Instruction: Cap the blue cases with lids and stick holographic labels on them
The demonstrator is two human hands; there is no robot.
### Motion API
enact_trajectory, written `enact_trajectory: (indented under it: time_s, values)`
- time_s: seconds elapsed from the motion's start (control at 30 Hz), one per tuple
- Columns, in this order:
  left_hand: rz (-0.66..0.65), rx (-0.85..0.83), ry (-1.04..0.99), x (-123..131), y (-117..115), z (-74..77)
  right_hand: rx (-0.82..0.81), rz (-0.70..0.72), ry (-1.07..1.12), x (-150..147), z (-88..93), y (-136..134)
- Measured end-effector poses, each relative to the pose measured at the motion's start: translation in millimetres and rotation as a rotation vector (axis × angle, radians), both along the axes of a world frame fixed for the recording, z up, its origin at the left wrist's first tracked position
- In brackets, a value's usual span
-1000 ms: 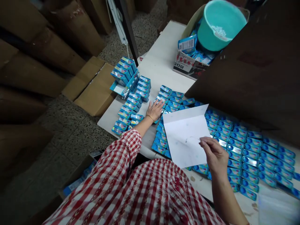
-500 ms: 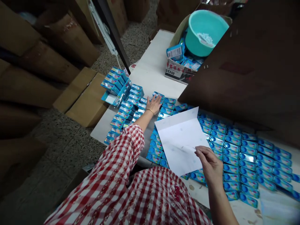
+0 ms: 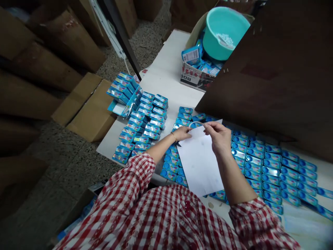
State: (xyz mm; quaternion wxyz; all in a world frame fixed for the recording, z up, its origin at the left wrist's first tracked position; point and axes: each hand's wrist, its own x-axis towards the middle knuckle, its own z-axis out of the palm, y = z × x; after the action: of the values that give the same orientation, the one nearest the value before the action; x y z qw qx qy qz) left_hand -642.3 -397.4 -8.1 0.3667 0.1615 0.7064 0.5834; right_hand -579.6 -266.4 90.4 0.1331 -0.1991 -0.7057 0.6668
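My left hand (image 3: 182,133) is closed at the upper left edge of a white sheet of paper (image 3: 201,168); its fingertips are partly hidden. The sheet lies over rows of small blue packs (image 3: 170,166). Above the sheet's upper edge, my right hand (image 3: 217,135) pinches a thin, pale, see-through strip (image 3: 195,123). This strip arches between both hands, and its exact kind is hard to make out. To the left, more blue packs (image 3: 156,118) stand in columns with their pale faces up.
A display carton (image 3: 132,102) with blue packs sits at the table's left edge. Farther back, a turquoise basin (image 3: 215,45) rests on a cardboard box (image 3: 192,74). A dark brown panel (image 3: 260,69) rises on the right. Large cartons (image 3: 83,107) stand on the floor at left.
My left hand has left the packs in the left columns and come right to the sheet's edge. My right hand has moved up and left across the sheet, toward the left hand.
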Motion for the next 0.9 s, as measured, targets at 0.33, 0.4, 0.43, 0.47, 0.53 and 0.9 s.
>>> enact_trajectory:
  time_s: [0.33,0.4,0.43,0.47,0.53,0.9]
  values:
    - [0.498,0.417,-0.340,-27,-25,19.2,-0.324,-0.098,-0.231,-73,-32.8,-12]
    - [0.632,0.454,-0.402,-36,-29,21.8,-0.331,-0.094,-0.253,-80,-38.4,-17]
    - [0.704,0.430,-0.421,-42,-28,21.4,-0.335,-0.091,-0.262,-83,-40.5,-20]
    - [0.777,0.394,-0.429,-48,-26,19.9,-0.342,-0.088,-0.268,-85,-42.4,-22]
    - [0.887,0.322,-0.419,-60,-19,14.7,-0.364,-0.075,-0.274,-90,-45.8,-24]
    - [0.941,0.296,-0.297,-89,-11,-18.0,-0.204,-0.095,-0.331,-110,-85.3,-22]
